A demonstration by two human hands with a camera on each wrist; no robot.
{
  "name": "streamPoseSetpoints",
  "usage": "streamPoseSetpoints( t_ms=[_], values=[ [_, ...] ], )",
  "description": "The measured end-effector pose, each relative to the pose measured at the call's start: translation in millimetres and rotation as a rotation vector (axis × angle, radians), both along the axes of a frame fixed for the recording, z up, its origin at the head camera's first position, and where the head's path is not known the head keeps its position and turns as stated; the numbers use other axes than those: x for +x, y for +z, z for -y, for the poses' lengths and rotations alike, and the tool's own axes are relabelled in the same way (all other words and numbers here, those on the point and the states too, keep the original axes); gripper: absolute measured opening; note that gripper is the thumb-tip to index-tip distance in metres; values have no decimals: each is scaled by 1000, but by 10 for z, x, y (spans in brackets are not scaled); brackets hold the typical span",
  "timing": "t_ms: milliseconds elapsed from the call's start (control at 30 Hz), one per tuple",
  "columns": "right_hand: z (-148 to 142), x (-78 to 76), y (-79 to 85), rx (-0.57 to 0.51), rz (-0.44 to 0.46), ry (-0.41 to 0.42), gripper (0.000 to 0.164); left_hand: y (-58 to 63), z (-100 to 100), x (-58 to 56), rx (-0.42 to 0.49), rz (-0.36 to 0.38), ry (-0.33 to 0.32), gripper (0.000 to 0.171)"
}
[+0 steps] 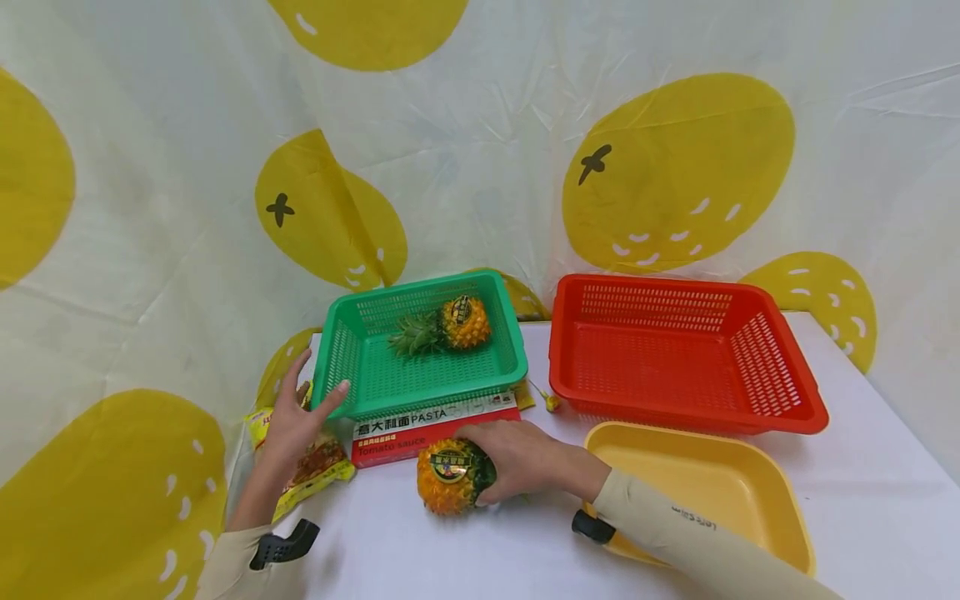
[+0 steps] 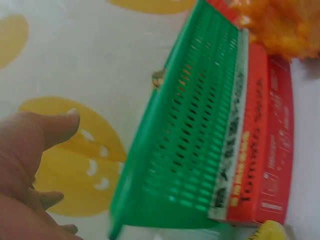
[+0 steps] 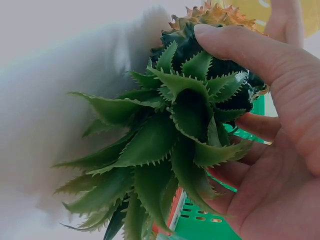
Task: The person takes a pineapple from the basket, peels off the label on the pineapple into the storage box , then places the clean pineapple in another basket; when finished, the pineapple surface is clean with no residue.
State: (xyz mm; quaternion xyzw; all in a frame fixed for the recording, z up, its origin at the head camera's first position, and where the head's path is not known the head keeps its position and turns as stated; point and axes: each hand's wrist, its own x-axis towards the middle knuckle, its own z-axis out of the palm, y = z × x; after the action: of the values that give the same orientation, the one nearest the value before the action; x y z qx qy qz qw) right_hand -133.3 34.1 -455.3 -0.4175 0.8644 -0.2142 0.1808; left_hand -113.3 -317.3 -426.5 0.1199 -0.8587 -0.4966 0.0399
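Looks like the grasping step: a pineapple [image 1: 448, 477] is gripped by the right hand [image 1: 517, 460], fingers curled, just beside the pasta box [image 1: 386, 443]; worktop [image 1: 375, 546] contact's hard to tell. Nothing's held by the left hand [image 1: 291, 425], fingers spread near the green basket [image 1: 408, 381]. Steady grip's probably needed next.

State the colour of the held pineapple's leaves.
The leaves are green, clearest in the right wrist view.

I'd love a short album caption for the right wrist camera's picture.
A right hand holds a pineapple, its toothed green leaves spread wide, a green basket beyond.
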Motion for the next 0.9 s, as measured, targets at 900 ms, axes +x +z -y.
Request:
streamPoseSetpoints(
  t_ms=[900],
  values=[
    [-8, 34, -6, 5, -9, -18, 85, 421, -515, 372, -72, -242, -324, 94]
  ],
)
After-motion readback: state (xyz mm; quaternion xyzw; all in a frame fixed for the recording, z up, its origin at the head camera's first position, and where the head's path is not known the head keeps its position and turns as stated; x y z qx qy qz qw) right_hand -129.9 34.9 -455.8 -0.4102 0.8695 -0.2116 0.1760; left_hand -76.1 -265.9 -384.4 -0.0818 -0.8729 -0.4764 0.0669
